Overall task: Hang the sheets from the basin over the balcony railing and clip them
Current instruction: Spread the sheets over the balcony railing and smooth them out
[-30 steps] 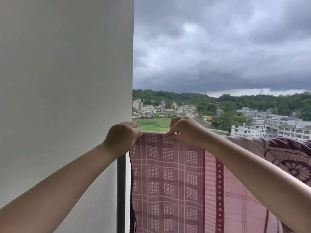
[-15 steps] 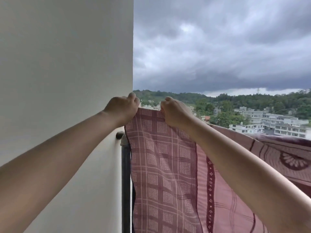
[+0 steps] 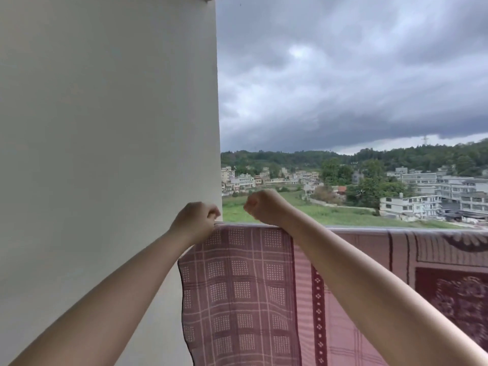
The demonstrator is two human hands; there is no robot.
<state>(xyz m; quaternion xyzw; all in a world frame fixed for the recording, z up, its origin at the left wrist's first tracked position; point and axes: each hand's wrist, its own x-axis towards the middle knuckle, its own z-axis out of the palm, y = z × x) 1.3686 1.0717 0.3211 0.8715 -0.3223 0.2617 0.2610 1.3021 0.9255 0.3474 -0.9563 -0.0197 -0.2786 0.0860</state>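
A pink checked sheet [image 3: 237, 286] hangs over the balcony railing, which it hides, its left edge close to the wall. My left hand [image 3: 196, 220] is curled into a fist at the sheet's top left corner, its heel against the cloth; the fingers hide whether they pinch it. My right hand [image 3: 260, 206] is a fist just above the sheet's top edge, a little to the right, with no cloth showing in it. No clips and no basin are in view.
A white wall [image 3: 105, 154] fills the left half, right beside the sheet. A second maroon patterned sheet [image 3: 449, 286] hangs over the rail to the right. Beyond the rail lie a green field, buildings and a dark cloudy sky.
Both hands held the sheet's top edge raised above the rail; now the sheet lies lower, flat over the rail, and the hands are fists at its top edge.
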